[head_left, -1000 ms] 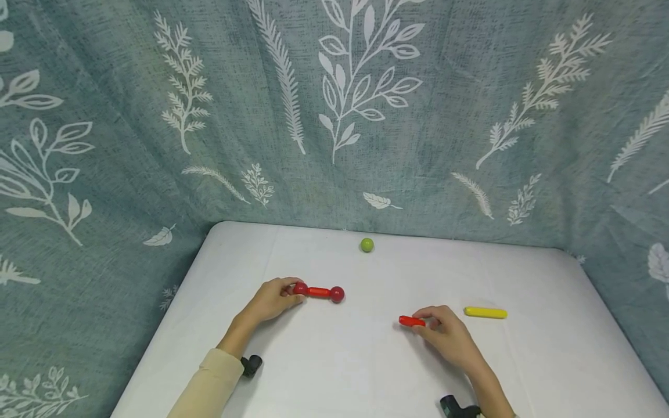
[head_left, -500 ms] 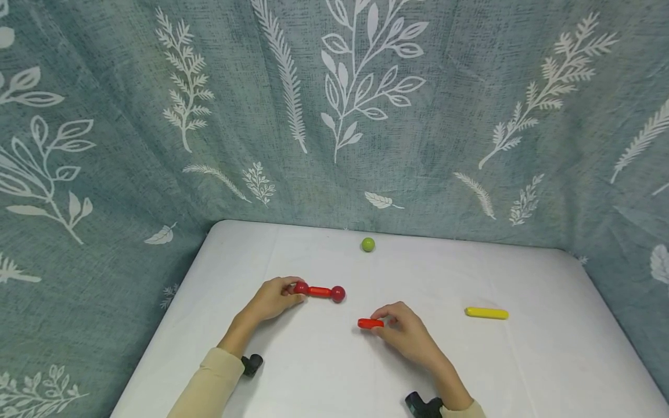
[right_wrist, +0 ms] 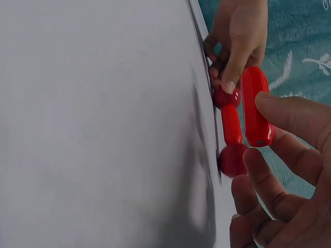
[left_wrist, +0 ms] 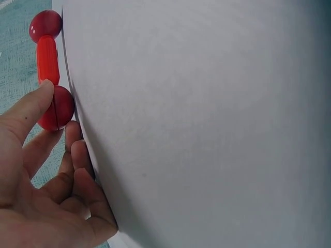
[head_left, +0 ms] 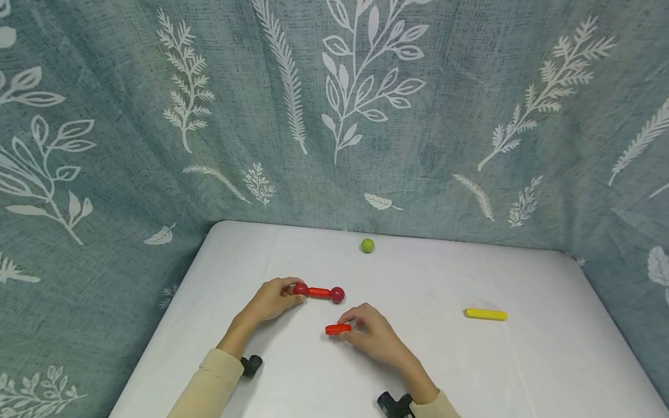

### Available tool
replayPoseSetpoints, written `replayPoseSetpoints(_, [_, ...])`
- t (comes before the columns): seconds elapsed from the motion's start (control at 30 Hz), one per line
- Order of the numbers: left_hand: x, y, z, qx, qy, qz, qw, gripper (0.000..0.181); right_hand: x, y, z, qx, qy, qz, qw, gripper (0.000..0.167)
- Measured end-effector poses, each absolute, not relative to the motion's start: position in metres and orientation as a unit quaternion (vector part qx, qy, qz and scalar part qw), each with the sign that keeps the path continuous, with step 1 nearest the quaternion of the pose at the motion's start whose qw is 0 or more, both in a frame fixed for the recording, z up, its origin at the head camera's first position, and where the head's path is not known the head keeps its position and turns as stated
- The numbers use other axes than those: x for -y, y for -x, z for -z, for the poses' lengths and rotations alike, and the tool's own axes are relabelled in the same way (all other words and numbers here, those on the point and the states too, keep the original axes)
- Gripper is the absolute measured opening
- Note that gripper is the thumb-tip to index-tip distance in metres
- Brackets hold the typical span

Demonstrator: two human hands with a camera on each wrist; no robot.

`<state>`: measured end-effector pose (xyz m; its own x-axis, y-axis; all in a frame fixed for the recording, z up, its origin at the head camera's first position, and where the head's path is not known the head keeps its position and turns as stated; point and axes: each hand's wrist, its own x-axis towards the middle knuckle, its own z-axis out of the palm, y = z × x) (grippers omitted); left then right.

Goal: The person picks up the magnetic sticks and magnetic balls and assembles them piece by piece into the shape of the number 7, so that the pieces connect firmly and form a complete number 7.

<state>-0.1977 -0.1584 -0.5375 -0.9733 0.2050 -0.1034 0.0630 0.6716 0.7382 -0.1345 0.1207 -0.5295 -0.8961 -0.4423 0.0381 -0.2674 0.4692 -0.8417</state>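
Note:
On the white table lies a dumbbell-like piece, a short red rod (head_left: 319, 292) with a dark red ball (head_left: 337, 295) at each end. My left hand (head_left: 275, 299) pinches its left ball (left_wrist: 63, 106) between thumb and fingers. A second short red rod (head_left: 337, 330), ribbed along its side, is pinched in my right hand (head_left: 372, 335). In the right wrist view this loose rod (right_wrist: 255, 106) appears beside the joined piece, apart from it in the head view. The left hand's fingertips behind the ball are partly hidden.
A green ball (head_left: 367, 245) sits near the table's far edge. Toward the right lies a yellow rod (head_left: 485, 314). Patterned blue-green cloth (head_left: 418, 145) hangs behind the white table (head_left: 418, 273).
My right hand has moved left across the table with the short red rod, from near the yellow rod to just in front of the joined piece. The left hand stays in place.

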Motion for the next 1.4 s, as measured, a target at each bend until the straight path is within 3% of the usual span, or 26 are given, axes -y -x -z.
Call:
replayPoseSetpoints(0.5, [0.160,0.199,0.538,-0.910,-0.089,-0.394,0.089,0.039,-0.074,0.138,0.533,-0.836,0.273,0.464,0.107,0.018])
replayPoseSetpoints(0.83, [0.160,0.198,0.537,-0.909,-0.103,-0.394,0.085,0.029,-0.055,0.136,0.539,-0.845,0.278,0.440,0.124,0.018])
replayPoseSetpoints(1.4, [0.159,0.199,0.537,-0.911,-0.086,-0.393,0.088,0.042,-0.035,0.130,0.539,-0.874,0.275,0.383,0.119,0.015])
